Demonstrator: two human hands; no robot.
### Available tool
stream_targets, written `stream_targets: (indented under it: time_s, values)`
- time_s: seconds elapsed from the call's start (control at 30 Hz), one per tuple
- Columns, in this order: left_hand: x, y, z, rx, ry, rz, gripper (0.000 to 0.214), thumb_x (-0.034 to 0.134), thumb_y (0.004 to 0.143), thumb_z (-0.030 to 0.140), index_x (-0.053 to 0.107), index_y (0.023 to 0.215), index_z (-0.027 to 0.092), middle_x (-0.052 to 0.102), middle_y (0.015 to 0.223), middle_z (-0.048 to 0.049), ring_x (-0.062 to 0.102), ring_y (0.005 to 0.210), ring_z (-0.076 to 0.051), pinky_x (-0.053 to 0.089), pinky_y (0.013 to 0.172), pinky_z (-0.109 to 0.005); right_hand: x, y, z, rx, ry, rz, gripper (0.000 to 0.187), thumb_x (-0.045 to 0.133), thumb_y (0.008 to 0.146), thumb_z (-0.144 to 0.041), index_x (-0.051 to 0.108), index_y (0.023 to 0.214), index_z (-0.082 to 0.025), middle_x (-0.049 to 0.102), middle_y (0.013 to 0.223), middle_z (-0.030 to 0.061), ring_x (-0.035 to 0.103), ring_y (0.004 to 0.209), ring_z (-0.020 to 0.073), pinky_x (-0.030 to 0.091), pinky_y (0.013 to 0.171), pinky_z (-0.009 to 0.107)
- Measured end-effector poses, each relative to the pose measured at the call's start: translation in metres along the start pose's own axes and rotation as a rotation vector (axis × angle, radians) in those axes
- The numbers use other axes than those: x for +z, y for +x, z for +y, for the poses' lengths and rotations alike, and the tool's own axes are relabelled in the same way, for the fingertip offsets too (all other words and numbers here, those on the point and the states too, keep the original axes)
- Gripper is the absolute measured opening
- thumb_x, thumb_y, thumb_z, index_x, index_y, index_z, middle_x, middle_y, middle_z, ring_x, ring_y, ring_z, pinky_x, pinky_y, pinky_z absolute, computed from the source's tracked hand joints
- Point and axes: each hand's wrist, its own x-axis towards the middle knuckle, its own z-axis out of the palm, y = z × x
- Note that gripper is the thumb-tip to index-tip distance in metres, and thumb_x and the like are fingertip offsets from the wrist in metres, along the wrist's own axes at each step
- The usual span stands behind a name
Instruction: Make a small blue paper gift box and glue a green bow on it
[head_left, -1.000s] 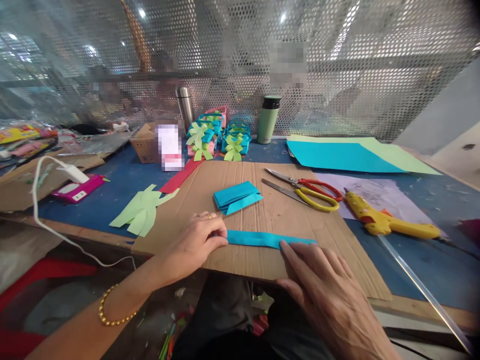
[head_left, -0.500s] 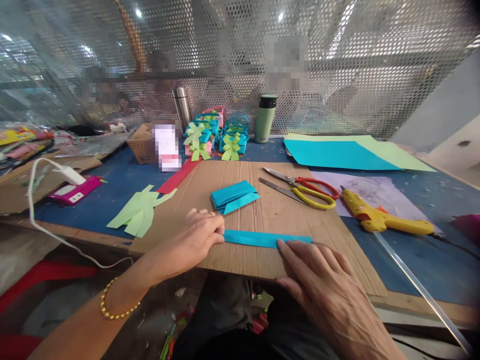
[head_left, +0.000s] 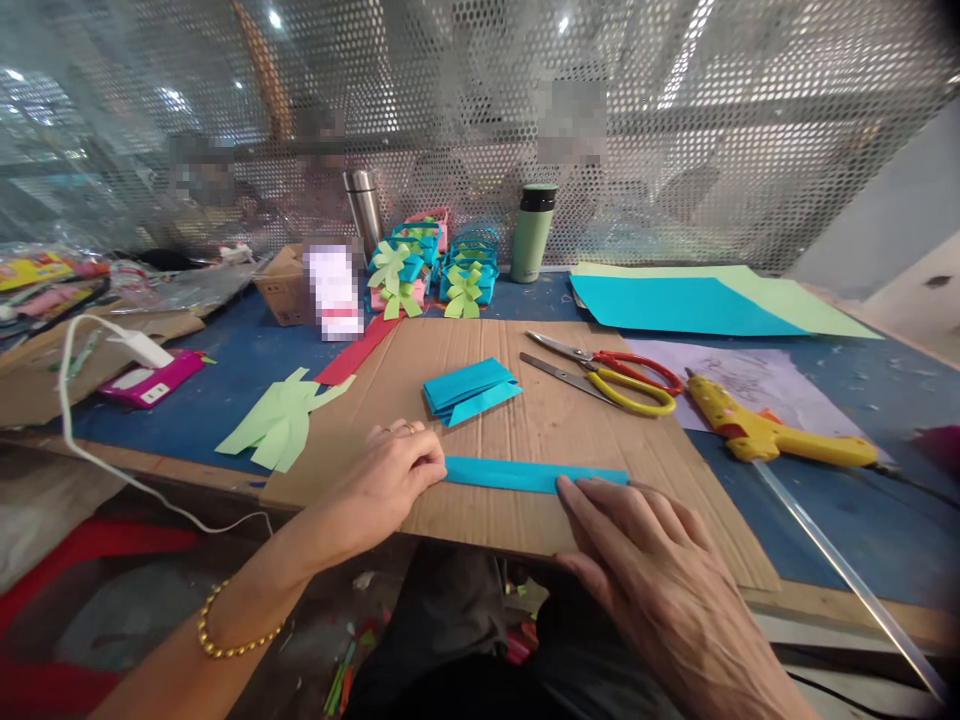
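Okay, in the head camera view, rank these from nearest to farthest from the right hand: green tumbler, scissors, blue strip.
1. Blue strip: touched by the right hand, running out to its left.
2. Scissors: lying open, ahead of the hand.
3. Green tumbler: far back, beyond the scissors.

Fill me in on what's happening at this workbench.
A person has both hands on a blue paper strip lying on a cardboard sheet: the left hand holds its left end, and the right hand rests on it near the other. Just beyond lies folded blue paper. Scissors lie open, left of a yellow glue gun.
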Motion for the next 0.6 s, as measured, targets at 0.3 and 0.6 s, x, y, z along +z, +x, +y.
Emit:
stream_targets:
  time_s: [0.3,0.6]
  values:
    - [0.0081,-0.0010,0.0067,-0.031,0.179,0.073,0.024,0.052,0.102,0.020,0.052,0.078,0.018,0.058,0.082,0.0009,0.051,0.084,-0.020,0.030,0.076,-0.035,0.0010,-0.0001,-0.0008,-0.005,-0.004,0.014,0.048,0.035,0.110,-0.042,0.061,0.129,-0.007,0.062,0.111,0.0129,0.053,0.101,0.0277,0.039,0.088,0.041]
    - [0.0106,0.0003,0.0082,-0.052,0.335,0.046,0.017,0.053,0.101,0.019,0.052,0.084,0.019,0.059,0.086,-0.0019,0.053,0.084,-0.023,0.036,0.074,-0.036,0.0006,-0.0003,-0.0007,0.008,0.003,0.019,0.047,0.036,0.110,-0.041,0.061,0.130,-0.008,0.064,0.110,0.0126,0.053,0.101,0.0277,0.040,0.088,0.041]
